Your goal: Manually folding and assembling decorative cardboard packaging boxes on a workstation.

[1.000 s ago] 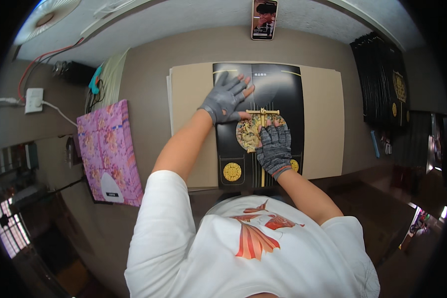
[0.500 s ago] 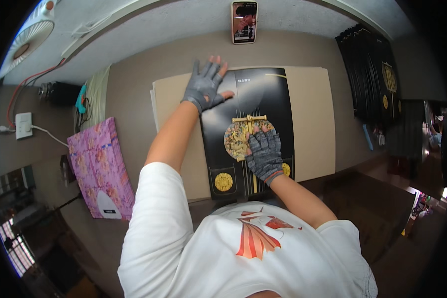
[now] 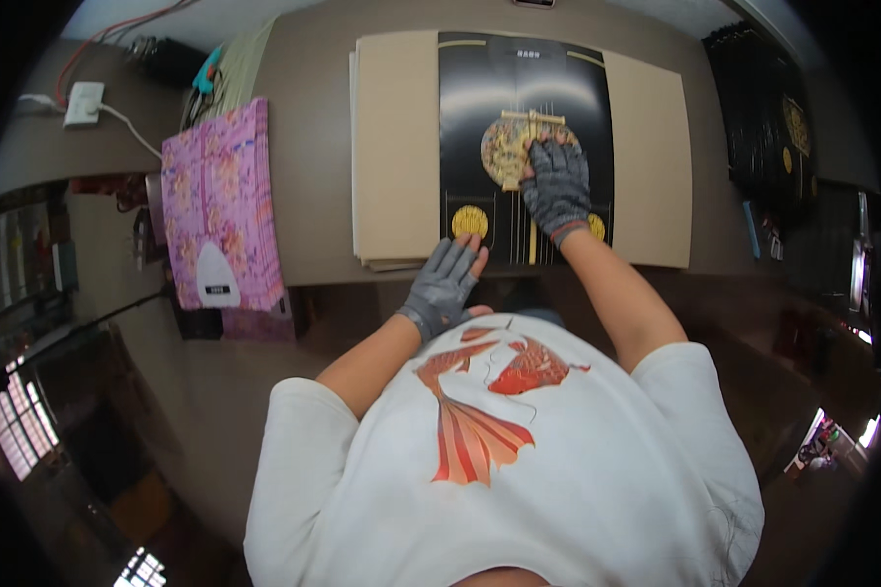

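A glossy black printed sheet or flat bag (image 3: 480, 93) with gold designs lies on a stack of brown cardboard (image 3: 656, 157). My right hand (image 3: 558, 188), in a dark grey fingerless glove, rests on its right part. The bare fingertips there touch the round patterned ornament (image 3: 504, 152), and part of that ornament is hidden beneath them. At the sheet's near left corner is my left hand (image 3: 445, 287), also in a grey fingerless glove. Its fingers stretch out flat, their tips touching beside the yellow round emblem (image 3: 470, 223), while the thumb hangs lower, near my shirt.
Pink flowered folded bags (image 3: 215, 196) lie at the left of the table (image 3: 308, 196). Behind them are a white power socket (image 3: 84, 105) with cables and a teal-handled tool (image 3: 207, 70). A pile of black bags (image 3: 759, 117) stands at the right, beside a blue strip (image 3: 751, 230).
My left hand has come from the sheet's far left side to its near left corner. The right hand stays on the ornament. The view has tipped nearer, so the table appears higher.
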Available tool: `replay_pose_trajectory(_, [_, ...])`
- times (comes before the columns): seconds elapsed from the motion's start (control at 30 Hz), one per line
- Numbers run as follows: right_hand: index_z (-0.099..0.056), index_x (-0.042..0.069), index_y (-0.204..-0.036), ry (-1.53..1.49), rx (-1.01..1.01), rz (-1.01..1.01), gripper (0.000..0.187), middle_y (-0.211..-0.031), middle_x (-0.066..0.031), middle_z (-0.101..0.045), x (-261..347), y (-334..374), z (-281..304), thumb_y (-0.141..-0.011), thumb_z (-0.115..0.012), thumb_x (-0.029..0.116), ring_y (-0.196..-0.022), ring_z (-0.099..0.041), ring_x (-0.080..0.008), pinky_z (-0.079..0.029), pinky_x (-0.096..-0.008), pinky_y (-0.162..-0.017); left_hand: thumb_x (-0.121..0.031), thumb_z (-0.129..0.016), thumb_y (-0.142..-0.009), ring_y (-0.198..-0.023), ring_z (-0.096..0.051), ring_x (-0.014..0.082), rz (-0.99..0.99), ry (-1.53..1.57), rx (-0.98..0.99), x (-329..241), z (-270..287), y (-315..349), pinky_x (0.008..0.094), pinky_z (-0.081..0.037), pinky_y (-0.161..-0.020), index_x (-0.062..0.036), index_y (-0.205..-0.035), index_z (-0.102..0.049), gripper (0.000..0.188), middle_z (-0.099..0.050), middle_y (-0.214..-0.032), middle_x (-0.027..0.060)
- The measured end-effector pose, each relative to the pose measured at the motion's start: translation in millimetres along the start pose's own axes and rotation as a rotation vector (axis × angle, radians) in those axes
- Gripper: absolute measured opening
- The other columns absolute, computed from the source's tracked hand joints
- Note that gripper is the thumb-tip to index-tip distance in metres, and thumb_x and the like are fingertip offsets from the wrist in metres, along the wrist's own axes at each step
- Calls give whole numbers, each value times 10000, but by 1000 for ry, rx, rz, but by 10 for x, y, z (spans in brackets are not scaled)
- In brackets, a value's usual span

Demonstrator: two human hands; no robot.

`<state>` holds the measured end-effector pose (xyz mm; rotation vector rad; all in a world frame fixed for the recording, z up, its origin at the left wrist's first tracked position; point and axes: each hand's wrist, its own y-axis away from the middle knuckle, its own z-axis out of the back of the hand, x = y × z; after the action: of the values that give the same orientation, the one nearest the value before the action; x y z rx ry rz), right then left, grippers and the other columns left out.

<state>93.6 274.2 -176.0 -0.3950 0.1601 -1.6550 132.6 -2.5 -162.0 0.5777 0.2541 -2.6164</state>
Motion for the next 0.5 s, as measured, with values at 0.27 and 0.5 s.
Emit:
replay_pose_trajectory(0.27, [-598, 157, -1321, 107, 38, -3, 428, -1402, -124, -540, -28, -15, 12, -900, -574, 232, -1335, -454, -311, -278, -482, -1154, -80, -738, -749, -1090, -649, 315, 16, 173, -399, -1, 151, 224, 446, -486, -942, -97, -1204, -619, 472, -689, -1119, 98])
replay_pose_trajectory(0.5, [-595, 169, -1317, 69, 86, 17, 473, -1425, -113, -524, 5, -32, 33, -851, -616, 251, -1350, -443, -302, -262, -484, -1158, -294, -716, -798, -1273, -471, 362, 152, 35, -360, 280, 347, -937, 512, -357, -1059, -143, -1343, -526, 597, -483, -1387, 153])
